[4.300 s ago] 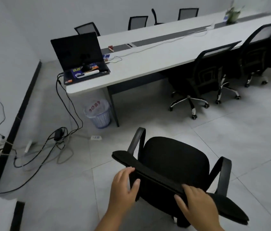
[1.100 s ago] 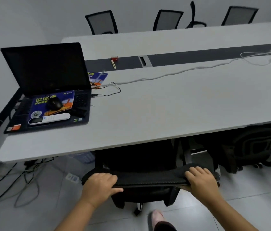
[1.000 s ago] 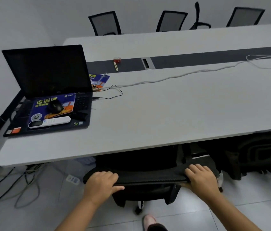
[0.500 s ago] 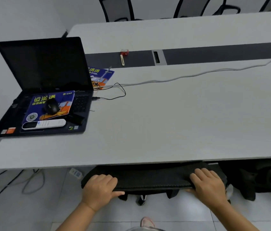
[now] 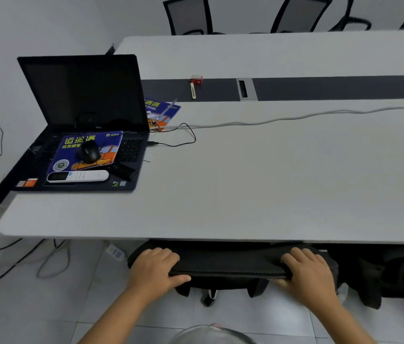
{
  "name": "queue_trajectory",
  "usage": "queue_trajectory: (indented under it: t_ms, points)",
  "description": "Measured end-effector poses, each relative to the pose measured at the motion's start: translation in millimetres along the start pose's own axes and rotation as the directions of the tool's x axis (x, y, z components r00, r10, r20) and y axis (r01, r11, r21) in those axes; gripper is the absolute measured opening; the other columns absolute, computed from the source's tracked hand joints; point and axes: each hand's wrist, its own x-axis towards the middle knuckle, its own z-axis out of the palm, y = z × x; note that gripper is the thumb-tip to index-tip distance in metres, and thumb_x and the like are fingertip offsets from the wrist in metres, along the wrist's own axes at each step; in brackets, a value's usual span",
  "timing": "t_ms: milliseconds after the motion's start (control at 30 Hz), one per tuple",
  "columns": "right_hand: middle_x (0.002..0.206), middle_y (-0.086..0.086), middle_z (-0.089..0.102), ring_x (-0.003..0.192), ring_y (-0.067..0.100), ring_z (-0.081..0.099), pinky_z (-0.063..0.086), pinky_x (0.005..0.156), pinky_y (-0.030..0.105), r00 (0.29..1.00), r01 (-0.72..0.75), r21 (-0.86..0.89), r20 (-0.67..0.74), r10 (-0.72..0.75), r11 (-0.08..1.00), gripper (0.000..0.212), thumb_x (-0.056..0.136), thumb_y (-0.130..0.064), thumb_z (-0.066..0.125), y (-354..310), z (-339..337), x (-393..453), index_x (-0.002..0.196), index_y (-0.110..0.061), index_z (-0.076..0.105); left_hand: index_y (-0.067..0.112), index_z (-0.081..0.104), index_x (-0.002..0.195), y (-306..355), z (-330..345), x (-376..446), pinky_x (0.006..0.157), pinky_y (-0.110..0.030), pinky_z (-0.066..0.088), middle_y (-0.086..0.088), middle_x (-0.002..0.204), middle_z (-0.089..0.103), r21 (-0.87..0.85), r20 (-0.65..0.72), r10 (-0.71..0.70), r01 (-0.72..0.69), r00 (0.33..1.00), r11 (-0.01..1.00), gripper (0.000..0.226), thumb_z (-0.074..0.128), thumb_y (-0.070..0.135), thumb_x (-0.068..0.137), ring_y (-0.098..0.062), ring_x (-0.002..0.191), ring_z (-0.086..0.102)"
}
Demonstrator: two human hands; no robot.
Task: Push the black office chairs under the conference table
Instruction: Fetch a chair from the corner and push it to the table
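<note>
Pushing: this is the tail end of tucking one chair (image 5: 230,268) in, at least that's how I read it. Seat's already gone under the table (image 5: 258,184), only the top of the backrest pokes out past the near edge.
Chair spot: right below the table's front edge, roughly mid-frame, one caster visible on the floor tiles underneath.
Left hand (image 5: 155,268): wrapped over the left end of the backrest top, fingers curled across the top, thumb along the near side. Holding on, not just resting.
Right hand (image 5: 307,269): same deal on the right end, fingers draped over the top edge and gripping it.
Arms: both reach forward and a bit inward from the bottom of the frame, hands well apart, one at each end of the backrest.
Next move: probably a last small nudge if the backrest isn't against the table yet, can't tell if it's touching. Then let go and move on to another chair. Keep the push even so it doesn't swivel.
Neighbour: another dark chair (image 5: 399,271) sits just to the right, already under the table, so there isn't much side room.
Far side: more chairs (image 5: 188,16) tucked against the opposite edge.
On the table: open laptop (image 5: 84,120) at left with a mouse (image 5: 89,151) on it, and a white cable (image 5: 295,117) running across.
</note>
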Motion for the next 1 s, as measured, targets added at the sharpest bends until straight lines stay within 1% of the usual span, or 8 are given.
queue_trajectory:
  t_ms: [133,333,533,667,767,833,900,1000]
  points:
    - [0.053,-0.009,0.054,0.046,0.014,0.055,0.026,0.049,0.019,0.971,-0.037,0.078,0.237,0.018,0.996,0.052,0.055,-0.067,0.036,-22.2,-10.7,13.6,0.059,-0.024,0.065,0.037,0.065,0.070,9.4,-19.3,-2.8,0.059,-0.008,0.039,0.026,0.068,0.064,-0.183,0.120,-0.052,0.074,0.991,0.980,0.050,0.025,0.065,0.079,0.008,0.062,0.057]
    - [0.083,-0.004,0.067,0.076,0.011,0.062,0.048,0.064,0.021,0.967,-0.023,0.469,0.235,-0.099,0.883,0.047,0.080,-0.056,0.041,-106.3,-32.8,25.3,0.085,-0.018,0.067,0.033,0.055,0.097,21.3,-31.6,-48.6,0.096,-0.002,0.027,0.018,0.111,0.059,-0.571,-0.050,-0.362,0.271,0.931,0.775,0.024,0.048,0.040,0.076,0.012,0.109,0.041]
    - [0.116,-0.008,0.051,0.113,-0.014,0.038,0.021,0.095,-0.003,0.879,-0.116,0.835,0.339,-0.336,0.538,0.057,0.080,-0.067,0.038,-222.4,-44.3,8.8,0.114,-0.024,0.053,0.040,0.062,0.084,4.6,-47.0,-149.1,0.077,0.005,0.037,0.024,0.096,0.062,-0.862,0.337,-0.768,0.506,0.545,-0.019,0.017,0.061,0.025,0.077,0.006,0.098,0.053]
    - [0.111,-0.020,0.043,0.099,-0.008,0.047,0.030,0.087,0.001,0.654,-0.324,0.761,0.609,-0.448,0.562,0.096,0.047,-0.093,0.037,-279.4,-19.1,-9.2,0.120,-0.032,0.046,0.022,0.059,0.093,-20.9,0.2,-263.6,0.070,0.002,0.041,0.013,0.103,0.058,-0.775,0.485,-0.832,0.573,0.270,-0.266,0.024,0.057,0.000,0.083,0.010,0.083,0.057]
    - [0.096,-0.016,0.045,0.080,-0.007,0.048,0.031,0.077,0.006,0.552,-0.317,0.677,0.701,-0.451,0.665,0.072,0.071,-0.049,0.067,-333.5,-8.7,-12.5,0.130,-0.015,0.042,0.028,0.060,0.108,-45.3,90.0,-400.8,0.096,-0.007,0.036,0.005,0.144,0.032,-0.710,0.474,-0.880,0.593,0.002,-0.381,0.063,0.086,0.038,0.051,-0.010,0.082,0.067]
    - [0.107,-0.005,0.046,0.088,0.000,0.046,0.031,0.080,0.011,0.503,-0.354,0.632,0.750,-0.430,0.689,0.050,0.082,-0.024,0.063,-379.5,-4.8,-11.6,0.127,-0.015,0.044,0.025,0.065,0.093,-73.2,55.8,-415.7,0.078,0.004,0.038,0.024,0.113,0.060,-0.735,0.470,-0.880,0.519,-0.073,-0.436,0.039,0.080,0.036,0.059,0.013,0.078,0.062]
    - [0.114,-0.002,0.045,0.099,0.006,0.045,0.032,0.082,0.014,0.482,-0.345,0.660,0.735,-0.477,0.668,0.045,0.084,-0.019,0.060,-431.6,-6.3,-4.8,0.125,-0.013,0.045,0.014,0.064,0.086,-95.7,-35.4,-396.1,0.064,0.008,0.037,0.020,0.079,0.067,-0.784,0.346,-0.935,0.523,-0.080,-0.335,0.015,0.071,0.018,0.073,0.021,0.072,0.056]
    - [0.115,-0.004,0.044,0.105,0.007,0.044,0.032,0.086,0.015,0.475,-0.309,0.734,0.670,-0.570,0.605,0.042,0.086,-0.018,0.057,-507.1,-15.1,8.8,0.126,-0.015,0.043,0.013,0.056,0.096,-141.2,-68.5,-403.8,0.062,0.005,0.040,-0.003,0.098,0.060,-0.811,0.364,-0.928,0.464,-0.077,-0.356,0.019,0.065,0.018,0.079,-0.007,0.092,0.059]
